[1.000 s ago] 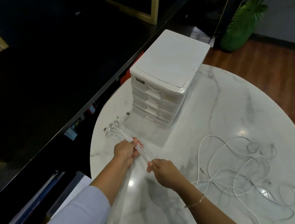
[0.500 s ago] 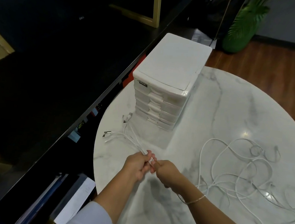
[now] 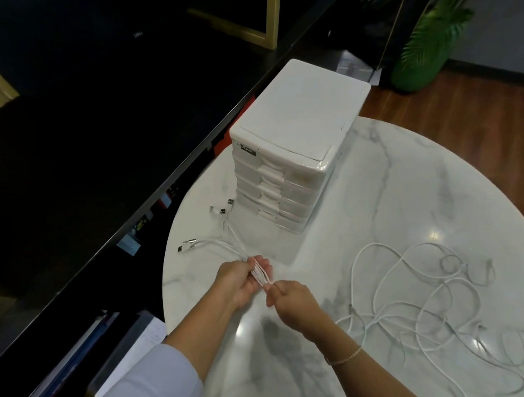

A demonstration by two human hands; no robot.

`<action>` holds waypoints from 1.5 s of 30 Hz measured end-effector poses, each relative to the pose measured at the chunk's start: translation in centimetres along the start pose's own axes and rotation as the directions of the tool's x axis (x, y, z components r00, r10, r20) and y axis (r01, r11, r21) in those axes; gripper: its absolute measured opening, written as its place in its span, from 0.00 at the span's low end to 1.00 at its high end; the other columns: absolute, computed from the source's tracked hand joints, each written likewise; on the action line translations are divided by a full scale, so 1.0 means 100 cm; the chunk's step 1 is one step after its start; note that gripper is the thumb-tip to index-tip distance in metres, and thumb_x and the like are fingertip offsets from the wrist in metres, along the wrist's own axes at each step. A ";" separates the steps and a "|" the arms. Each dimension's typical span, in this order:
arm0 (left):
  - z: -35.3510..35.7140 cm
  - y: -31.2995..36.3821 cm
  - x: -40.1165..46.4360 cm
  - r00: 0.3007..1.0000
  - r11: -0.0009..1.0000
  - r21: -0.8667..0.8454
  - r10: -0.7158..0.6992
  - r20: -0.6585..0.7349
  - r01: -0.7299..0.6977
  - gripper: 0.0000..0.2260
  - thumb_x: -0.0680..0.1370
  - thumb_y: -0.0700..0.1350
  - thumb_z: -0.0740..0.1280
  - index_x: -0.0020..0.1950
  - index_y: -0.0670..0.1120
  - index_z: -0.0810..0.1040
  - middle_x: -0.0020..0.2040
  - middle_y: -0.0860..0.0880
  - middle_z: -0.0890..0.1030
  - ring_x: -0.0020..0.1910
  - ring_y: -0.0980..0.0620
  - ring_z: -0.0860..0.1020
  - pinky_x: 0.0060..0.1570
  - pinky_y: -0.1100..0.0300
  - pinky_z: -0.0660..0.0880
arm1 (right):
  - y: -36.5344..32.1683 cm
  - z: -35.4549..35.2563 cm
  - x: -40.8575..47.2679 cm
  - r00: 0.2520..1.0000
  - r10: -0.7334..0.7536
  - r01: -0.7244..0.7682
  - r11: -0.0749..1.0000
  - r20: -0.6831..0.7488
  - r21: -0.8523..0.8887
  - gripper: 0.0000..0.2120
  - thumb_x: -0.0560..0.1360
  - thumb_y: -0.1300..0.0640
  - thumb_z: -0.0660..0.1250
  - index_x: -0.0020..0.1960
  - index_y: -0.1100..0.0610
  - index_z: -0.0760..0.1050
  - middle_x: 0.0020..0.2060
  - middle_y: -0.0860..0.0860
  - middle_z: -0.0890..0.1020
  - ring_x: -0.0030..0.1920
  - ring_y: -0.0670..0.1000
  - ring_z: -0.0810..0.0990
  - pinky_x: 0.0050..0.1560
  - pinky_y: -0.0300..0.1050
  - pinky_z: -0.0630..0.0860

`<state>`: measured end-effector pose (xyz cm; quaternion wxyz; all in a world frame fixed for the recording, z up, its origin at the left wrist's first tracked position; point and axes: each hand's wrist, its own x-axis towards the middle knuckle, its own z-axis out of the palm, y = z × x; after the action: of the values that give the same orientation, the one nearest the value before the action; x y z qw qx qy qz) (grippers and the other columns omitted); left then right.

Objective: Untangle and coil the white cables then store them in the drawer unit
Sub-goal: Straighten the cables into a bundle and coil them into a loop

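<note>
A bundle of white USB cables [image 3: 259,272] is gripped in the left hand [image 3: 240,282] and pinched by the right hand [image 3: 290,299]. Right of the hands, the cable tangle [image 3: 435,302] is not yet coiled. Ahead, the drawer unit [image 3: 293,150] is closed; storage is judged pending.

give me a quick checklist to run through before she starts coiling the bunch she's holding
1. Left hand grips the cable bunch: ok.
2. Right hand pinches the same bunch: ok.
3. USB plug ends lie free on the table: ok.
4. Loose cables untangled: not ok, still a heap.
5. Drawer unit open to take a coil: not ok, all drawers shut.
6. Bunch separate from the heap: cannot tell.
</note>
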<state>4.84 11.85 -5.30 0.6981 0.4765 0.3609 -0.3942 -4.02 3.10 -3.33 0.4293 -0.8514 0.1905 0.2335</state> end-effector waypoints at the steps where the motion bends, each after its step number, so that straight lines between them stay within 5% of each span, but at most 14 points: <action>1: 0.000 0.006 0.003 1.000 1.000 -0.030 0.010 0.012 -0.010 0.13 0.83 0.36 0.53 0.43 0.35 0.73 0.39 0.41 0.75 0.37 0.46 0.75 0.36 0.50 0.79 | -0.001 -0.001 0.000 1.000 0.002 -0.003 0.999 0.004 0.034 0.20 0.82 0.52 0.52 0.34 0.54 0.72 0.38 0.48 0.77 0.41 0.47 0.72 0.40 0.33 0.66; 4: -0.006 0.022 0.013 1.000 0.993 -0.116 0.022 0.021 -0.020 0.14 0.83 0.37 0.52 0.43 0.36 0.73 0.38 0.44 0.73 0.36 0.50 0.71 0.49 0.49 0.74 | 0.000 -0.004 0.000 0.998 0.041 -0.046 0.994 0.054 0.101 0.20 0.81 0.51 0.54 0.31 0.51 0.70 0.32 0.45 0.71 0.32 0.43 0.69 0.33 0.31 0.63; 12: 0.004 0.035 0.023 0.996 0.990 -0.111 0.090 -0.006 -0.090 0.18 0.84 0.46 0.51 0.43 0.40 0.75 0.28 0.49 0.70 0.18 0.55 0.61 0.30 0.61 0.65 | 0.000 -0.008 0.005 0.966 0.210 -0.255 0.873 0.152 0.416 0.17 0.80 0.49 0.58 0.35 0.56 0.71 0.25 0.50 0.65 0.22 0.47 0.62 0.22 0.35 0.59; 14: 0.002 0.037 0.025 0.990 0.988 -0.065 0.136 -0.043 -0.139 0.16 0.84 0.48 0.53 0.43 0.41 0.74 0.22 0.52 0.72 0.18 0.56 0.59 0.24 0.63 0.62 | -0.003 -0.007 0.007 0.972 0.194 -0.229 0.913 0.135 0.339 0.18 0.80 0.50 0.56 0.34 0.55 0.70 0.27 0.50 0.67 0.24 0.47 0.65 0.23 0.36 0.62; 16: 0.001 0.039 0.026 0.984 0.987 -0.025 0.154 -0.089 -0.157 0.17 0.84 0.47 0.53 0.39 0.41 0.71 0.19 0.53 0.67 0.16 0.58 0.57 0.18 0.67 0.58 | -0.009 -0.001 0.007 0.992 0.082 -0.089 0.993 0.095 0.078 0.17 0.81 0.50 0.53 0.38 0.56 0.71 0.34 0.52 0.73 0.34 0.50 0.74 0.35 0.41 0.70; 18: 0.001 0.043 0.027 0.987 0.993 0.002 0.121 -0.110 -0.121 0.18 0.84 0.46 0.53 0.36 0.42 0.68 0.21 0.51 0.64 0.13 0.59 0.56 0.14 0.69 0.53 | -0.014 0.007 0.007 0.993 -0.115 0.121 0.969 0.041 -0.213 0.17 0.82 0.51 0.51 0.47 0.60 0.73 0.43 0.59 0.78 0.46 0.59 0.77 0.45 0.47 0.70; 20: 0.001 0.049 0.028 0.990 0.997 0.018 0.074 -0.122 -0.073 0.17 0.84 0.45 0.52 0.36 0.43 0.66 0.25 0.50 0.63 0.12 0.59 0.55 0.12 0.68 0.51 | -0.014 0.011 0.008 0.967 -0.253 0.246 0.924 0.013 -0.293 0.16 0.82 0.51 0.52 0.50 0.62 0.73 0.47 0.61 0.79 0.47 0.62 0.76 0.45 0.48 0.67; 22: 0.002 0.053 0.027 0.993 0.999 -0.028 0.025 -0.116 -0.029 0.16 0.84 0.44 0.52 0.36 0.44 0.65 0.20 0.51 0.64 0.11 0.59 0.55 0.11 0.68 0.49 | -0.009 0.007 0.010 0.967 -0.252 0.240 0.945 -0.028 -0.223 0.14 0.82 0.53 0.54 0.52 0.61 0.74 0.47 0.58 0.80 0.48 0.60 0.76 0.45 0.45 0.65; 26: 0.003 0.049 0.025 0.997 0.996 -0.084 0.018 -0.079 -0.024 0.16 0.83 0.40 0.49 0.35 0.45 0.62 0.18 0.51 0.64 0.11 0.58 0.54 0.12 0.69 0.48 | 0.001 -0.004 0.016 0.996 0.061 -0.043 0.974 -0.072 0.222 0.09 0.80 0.54 0.58 0.52 0.55 0.76 0.40 0.46 0.76 0.38 0.46 0.71 0.36 0.36 0.64; 31: 0.003 0.038 0.028 0.991 0.990 -0.111 0.079 -0.104 -0.091 0.20 0.84 0.46 0.50 0.33 0.44 0.64 0.15 0.52 0.62 0.12 0.57 0.57 0.16 0.74 0.55 | 0.006 -0.002 0.026 0.994 0.097 -0.099 0.994 0.048 0.038 0.16 0.81 0.56 0.54 0.55 0.65 0.76 0.56 0.58 0.79 0.55 0.56 0.75 0.48 0.42 0.67; 36: -0.001 0.037 0.033 0.983 0.978 -0.132 0.150 -0.103 -0.163 0.19 0.84 0.47 0.50 0.35 0.42 0.68 0.18 0.51 0.64 0.13 0.57 0.59 0.16 0.71 0.58 | -0.004 0.010 0.032 1.000 0.001 -0.002 1.000 0.021 0.022 0.14 0.81 0.57 0.53 0.53 0.60 0.76 0.39 0.46 0.77 0.46 0.51 0.72 0.41 0.39 0.63; 39: -0.004 0.041 0.031 0.976 0.972 -0.139 0.171 -0.138 -0.190 0.12 0.83 0.39 0.52 0.41 0.41 0.69 0.29 0.47 0.67 0.18 0.54 0.65 0.19 0.68 0.65 | -0.004 0.014 0.032 0.997 0.053 -0.050 0.998 -0.048 0.047 0.17 0.82 0.54 0.51 0.53 0.60 0.77 0.35 0.41 0.74 0.47 0.52 0.74 0.46 0.40 0.64; 42: -0.010 0.053 0.034 0.970 0.969 -0.144 0.178 -0.166 -0.203 0.13 0.84 0.40 0.52 0.41 0.40 0.68 0.32 0.46 0.68 0.25 0.52 0.66 0.28 0.59 0.69 | -0.001 0.016 0.026 1.000 -0.003 0.003 0.988 0.000 -0.157 0.25 0.81 0.50 0.41 0.59 0.62 0.72 0.54 0.57 0.78 0.56 0.59 0.75 0.56 0.47 0.68; 45: -0.016 0.065 0.043 0.974 0.972 -0.141 0.166 -0.157 -0.189 0.14 0.84 0.39 0.51 0.40 0.42 0.68 0.30 0.49 0.67 0.15 0.56 0.64 0.30 0.60 0.65 | -0.004 0.018 0.021 0.998 -0.061 0.064 0.970 0.020 -0.234 0.26 0.80 0.52 0.39 0.63 0.62 0.70 0.59 0.60 0.75 0.57 0.59 0.75 0.57 0.49 0.68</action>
<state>12.31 14.01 -7.06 0.7378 0.4783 0.3957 -0.2654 -2.54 4.51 -5.15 0.3340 -0.9002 0.1319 0.2462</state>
